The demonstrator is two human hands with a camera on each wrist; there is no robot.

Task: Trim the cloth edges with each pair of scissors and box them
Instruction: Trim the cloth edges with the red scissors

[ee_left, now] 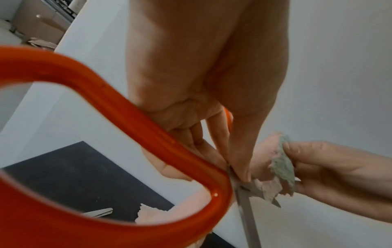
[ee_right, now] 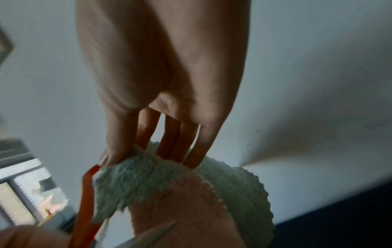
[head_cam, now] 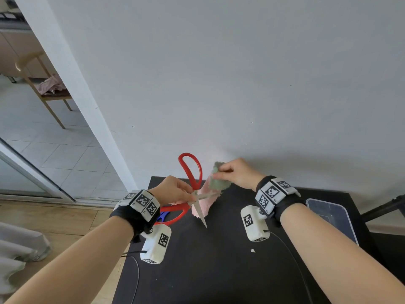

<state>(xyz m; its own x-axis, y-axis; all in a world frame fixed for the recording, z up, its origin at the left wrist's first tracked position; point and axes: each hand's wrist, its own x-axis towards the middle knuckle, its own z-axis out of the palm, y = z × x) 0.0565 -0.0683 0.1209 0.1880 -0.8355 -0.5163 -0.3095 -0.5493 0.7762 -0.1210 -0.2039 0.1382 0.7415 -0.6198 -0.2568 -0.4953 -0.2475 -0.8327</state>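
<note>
My left hand (head_cam: 175,189) grips the big red-handled scissors (head_cam: 190,170) near the pivot, not through the loops. Their blades (head_cam: 202,212) stand wide apart, and one crosses the cloth. In the left wrist view one red loop (ee_left: 127,117) fills the foreground below that hand (ee_left: 201,83). My right hand (head_cam: 236,172) pinches the top of the fluffy cloth (head_cam: 219,183), green on one face and pink on the other, and holds it up over the far edge of the black table (head_cam: 208,260). The right wrist view shows the fingers (ee_right: 191,147) on the cloth (ee_right: 159,181).
Blue-handled scissors (head_cam: 163,216) lie on the table under my left wrist; their blades (ee_left: 99,212) show in the left wrist view. A clear plastic box (head_cam: 331,218) sits at the table's right edge. A small white scrap (head_cam: 252,250) lies mid-table. The wall stands close behind.
</note>
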